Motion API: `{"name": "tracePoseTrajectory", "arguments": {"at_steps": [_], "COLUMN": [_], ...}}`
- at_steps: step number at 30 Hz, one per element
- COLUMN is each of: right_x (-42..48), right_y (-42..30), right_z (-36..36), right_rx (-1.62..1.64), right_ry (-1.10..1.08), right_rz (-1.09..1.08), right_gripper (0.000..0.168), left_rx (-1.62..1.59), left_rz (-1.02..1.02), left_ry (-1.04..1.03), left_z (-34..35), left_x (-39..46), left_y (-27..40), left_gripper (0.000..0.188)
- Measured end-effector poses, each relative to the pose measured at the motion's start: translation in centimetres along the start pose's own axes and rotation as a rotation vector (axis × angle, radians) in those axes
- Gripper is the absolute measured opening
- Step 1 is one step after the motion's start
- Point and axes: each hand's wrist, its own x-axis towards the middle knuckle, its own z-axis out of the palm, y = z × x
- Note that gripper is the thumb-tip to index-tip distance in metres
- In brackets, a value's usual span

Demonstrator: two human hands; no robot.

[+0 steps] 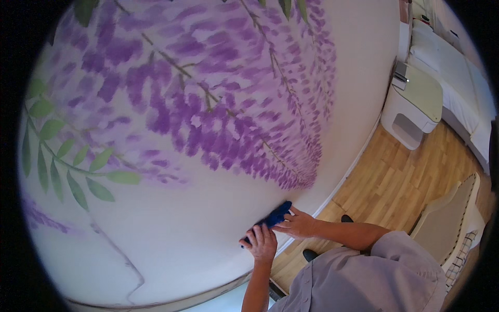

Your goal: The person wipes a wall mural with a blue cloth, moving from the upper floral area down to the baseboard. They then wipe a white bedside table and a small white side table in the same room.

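Observation:
Both of my hands hold a long, narrow, dark blue object [276,216], possibly a folded cloth or a brush, against the pale wall [187,230]. My left hand [263,242] grips its lower left end. Higher up, my right hand [300,223] has its fingers on the upper right end. The object slants across the wall just below the tip of a painted purple flower cluster [234,132]. Its underside is hidden, so its exact kind cannot be told.
A baseboard [351,167] borders the wood floor [374,183]. To the right stand a white bedside table [405,113] with a small box [400,77] on it, a bed [464,85] with white bedding, and a padded bed-end panel [444,218]. My shoes [310,255] are near the wall.

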Motion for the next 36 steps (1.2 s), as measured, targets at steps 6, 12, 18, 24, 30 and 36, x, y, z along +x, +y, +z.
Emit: {"name": "tracePoseTrajectory", "arguments": {"at_steps": [6,12,18,24,30,36], "right_x": [-3.9,-3.5,2.1,6.8,8.2,5.4], "right_y": [4.1,6.8,5.8,1.0,-3.8,-4.2], "right_z": [-1.4,-5.9,-8.1,-6.8,-3.8,0.4], "right_rx": [-0.065,-0.099,-0.013,0.039,0.105,0.063], "right_ry": [-0.043,-0.018,0.286,0.277,0.008,-0.146], "right_rz": [0.137,0.273,0.265,0.077,-0.125,-0.22], "right_gripper": [0.062,0.062,0.047,0.055,0.06,0.061], "left_rx": [-0.029,-0.052,-0.041,-0.034,0.036,0.008], "left_rz": [0.097,0.161,0.093,-0.049,-0.146,-0.253], "left_ry": [0.031,0.091,0.218,0.292,0.248,0.042], "left_z": [1.7,2.2,-1.2,-2.7,-2.0,-0.5], "left_x": [4.0,9.0,12.7,8.2,-1.7,-7.5], "left_y": [5.1,7.7,4.8,-1.8,-7.0,-4.4], "left_gripper": [0.031,0.037,0.035,0.03,0.052,0.067]}}
